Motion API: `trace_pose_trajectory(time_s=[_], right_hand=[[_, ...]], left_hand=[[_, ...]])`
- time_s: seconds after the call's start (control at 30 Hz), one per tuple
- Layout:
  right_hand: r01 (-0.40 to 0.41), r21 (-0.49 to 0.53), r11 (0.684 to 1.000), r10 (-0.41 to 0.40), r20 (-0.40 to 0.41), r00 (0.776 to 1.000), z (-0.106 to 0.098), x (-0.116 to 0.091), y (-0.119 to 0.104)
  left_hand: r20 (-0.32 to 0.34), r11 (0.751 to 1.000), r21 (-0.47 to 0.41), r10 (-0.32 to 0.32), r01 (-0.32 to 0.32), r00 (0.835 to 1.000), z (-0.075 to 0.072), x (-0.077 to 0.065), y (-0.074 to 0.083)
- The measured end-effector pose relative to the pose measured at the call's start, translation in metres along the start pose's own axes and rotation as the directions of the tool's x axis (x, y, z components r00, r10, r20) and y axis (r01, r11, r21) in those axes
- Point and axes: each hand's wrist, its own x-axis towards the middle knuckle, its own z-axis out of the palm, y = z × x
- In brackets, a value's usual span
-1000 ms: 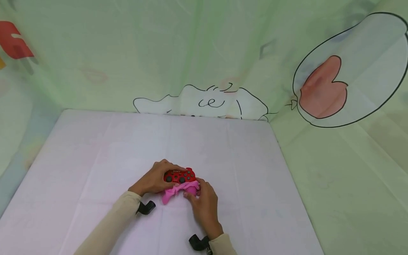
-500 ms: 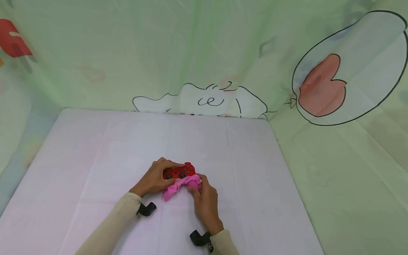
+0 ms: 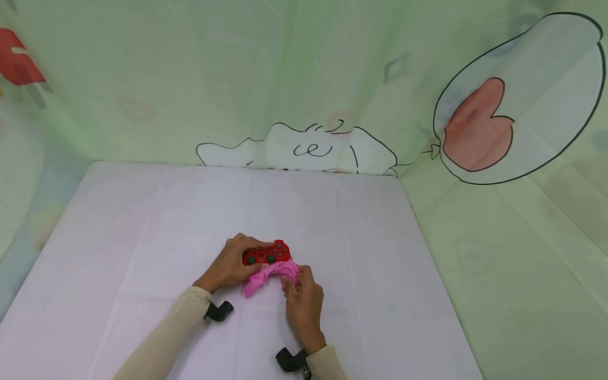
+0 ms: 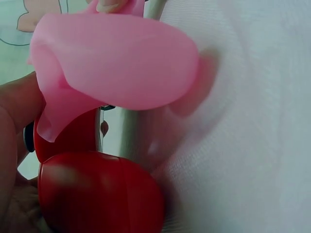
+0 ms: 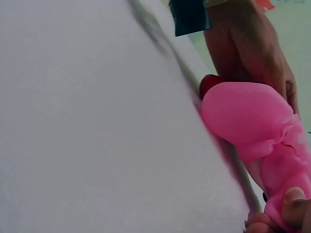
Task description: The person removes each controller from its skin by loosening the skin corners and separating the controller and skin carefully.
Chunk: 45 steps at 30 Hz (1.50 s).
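A red game controller (image 3: 281, 249) with dark sticks and buttons is held in my left hand (image 3: 235, 260), thumb on its near side and fingers over the far edge. Along the controller's near side lies a soft pink silicone cover (image 3: 256, 282), crumpled and partly peeled away from it. My right hand (image 3: 305, 302) pinches the cover's right end between thumb and fingers. In the left wrist view, one rounded pink grip sleeve (image 4: 131, 63) hangs off beside the bare red controller handle (image 4: 97, 194). The right wrist view has my thumb (image 5: 294, 204) pressing the pink rubber.
A white cloth-covered table (image 3: 142, 221) lies under both hands. Green printed curtains (image 3: 166, 79) rise behind it and on both sides. Black wrist camera mounts (image 3: 219, 311) stick out from the beige sleeves.
Controller and cover have shifted slightly away from me. My right fingers have changed their grip on the cover's right end, which is now more bunched. The left hand keeps its hold.
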Motion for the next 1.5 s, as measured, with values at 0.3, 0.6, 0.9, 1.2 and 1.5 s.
trace_pose_trajectory(time_s=[0.3,0.6,0.9,1.2,1.5], right_hand=[[-0.011,0.064,0.998,0.016,-0.066,0.998,0.003,-0.002,0.001],[0.0,0.135,0.991,-0.003,0.027,1.0,-0.004,0.007,0.015],[-0.017,0.052,0.998,0.012,0.085,0.996,-0.008,0.0,0.013],[-0.024,-0.084,0.996,0.034,0.123,0.992,-0.018,0.006,0.009],[-0.063,0.029,0.998,0.058,0.14,0.988,-0.026,0.01,0.013]], left_hand=[[-0.013,0.999,-0.032,-0.004,0.004,1.0,0.001,0.001,-0.004],[-0.062,0.999,-0.047,0.024,-0.027,0.998,0.004,-0.002,-0.011],[-0.086,0.999,-0.046,0.011,-0.015,0.996,-0.007,0.0,-0.017],[-0.149,1.0,0.004,0.023,-0.023,0.989,-0.008,0.001,-0.012],[-0.504,0.985,0.167,0.123,-0.043,0.855,0.017,-0.041,0.01]])
